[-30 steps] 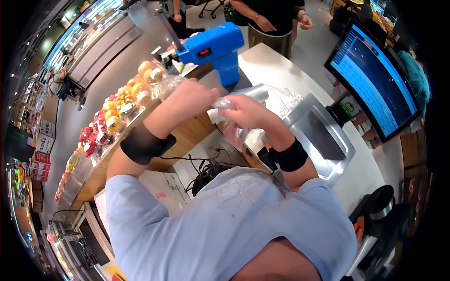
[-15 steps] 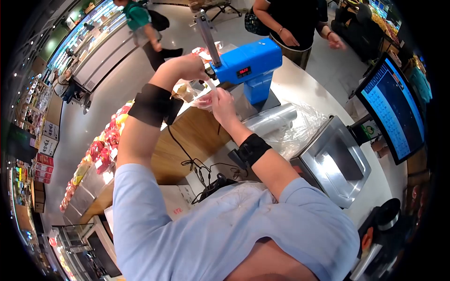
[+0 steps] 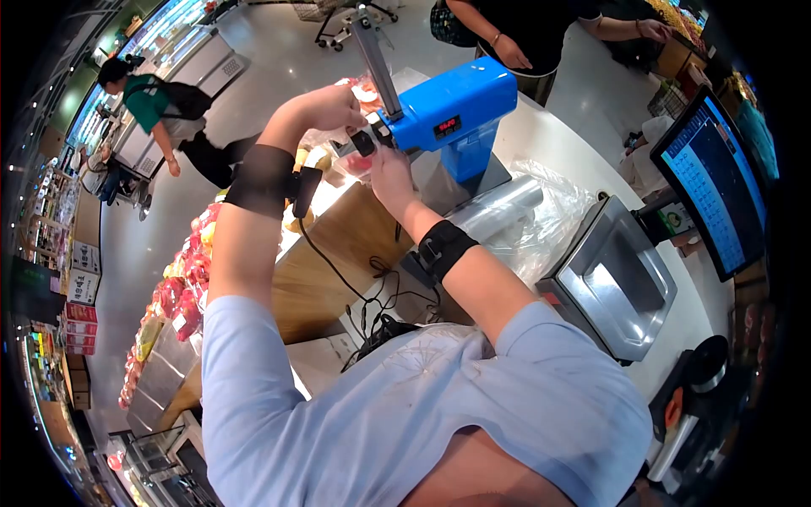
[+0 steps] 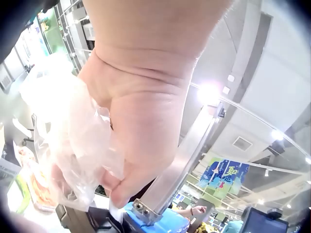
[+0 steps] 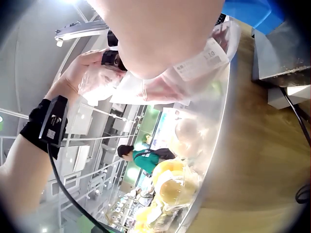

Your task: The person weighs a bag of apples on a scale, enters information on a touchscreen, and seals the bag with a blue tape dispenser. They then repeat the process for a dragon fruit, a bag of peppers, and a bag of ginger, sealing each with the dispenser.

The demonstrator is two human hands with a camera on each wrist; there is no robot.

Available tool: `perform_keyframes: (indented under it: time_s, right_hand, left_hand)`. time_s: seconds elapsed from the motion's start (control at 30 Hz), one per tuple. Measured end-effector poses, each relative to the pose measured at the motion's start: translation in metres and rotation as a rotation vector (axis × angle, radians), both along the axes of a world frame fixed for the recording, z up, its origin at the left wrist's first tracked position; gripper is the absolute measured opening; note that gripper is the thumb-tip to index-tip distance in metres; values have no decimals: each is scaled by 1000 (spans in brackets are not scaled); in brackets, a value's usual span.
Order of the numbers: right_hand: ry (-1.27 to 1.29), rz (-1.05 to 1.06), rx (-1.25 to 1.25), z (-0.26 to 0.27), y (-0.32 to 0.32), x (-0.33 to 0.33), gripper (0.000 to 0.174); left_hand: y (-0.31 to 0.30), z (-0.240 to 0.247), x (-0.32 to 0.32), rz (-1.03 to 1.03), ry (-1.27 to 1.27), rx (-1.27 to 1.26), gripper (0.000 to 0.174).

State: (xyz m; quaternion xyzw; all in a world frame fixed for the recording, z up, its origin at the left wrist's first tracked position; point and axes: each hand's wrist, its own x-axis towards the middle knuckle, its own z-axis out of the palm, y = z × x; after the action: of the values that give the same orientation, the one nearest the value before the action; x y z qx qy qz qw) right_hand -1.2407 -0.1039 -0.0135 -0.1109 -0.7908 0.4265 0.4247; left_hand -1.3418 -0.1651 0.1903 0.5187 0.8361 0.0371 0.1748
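Note:
A clear plastic bag (image 5: 167, 85) with pinkish-red contents and a white printed label (image 5: 206, 60) hangs between my two hands at the black front end of a blue countertop machine (image 3: 460, 101) with a red digital display. My left hand (image 3: 325, 110) is bent over at the wrist and grips the bunched top of the bag; in the left wrist view its thumb and fingers (image 4: 121, 191) pinch the film close by the machine's black end. Just below that end, my right hand (image 3: 393, 177) holds the bag lower down. Its fingertips are hidden in the right wrist view.
Bagged fruit (image 5: 175, 184) lines the counter's left edge. Right of the machine are a roll of clear bags (image 3: 498, 207), a steel scale (image 3: 612, 283) and a monitor (image 3: 714, 182). Black cables (image 3: 372, 308) hang below. People stand or walk beyond the counter.
Both hands, with the bag, have moved from in front of my chest forward to the machine's front end. A passerby in green has walked leftward. Since half a second ago the hands shifted little.

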Motion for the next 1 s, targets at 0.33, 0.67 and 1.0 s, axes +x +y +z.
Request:
perform_keyframes:
  time_s: [0.33,0.67,1.0]
  right_hand:
    - [-201,64,-73,-25,3,-36,20]
    - [6,183,-178,45,-8,36,34]
    - [58,148,-156,30,-5,46,32]
  left_hand:
    - [4,-4,-13,41,-94,24,29]
    - [-15,-17,-5,66,-122,153,30]
    - [-22,9,50,47,180,139,33]
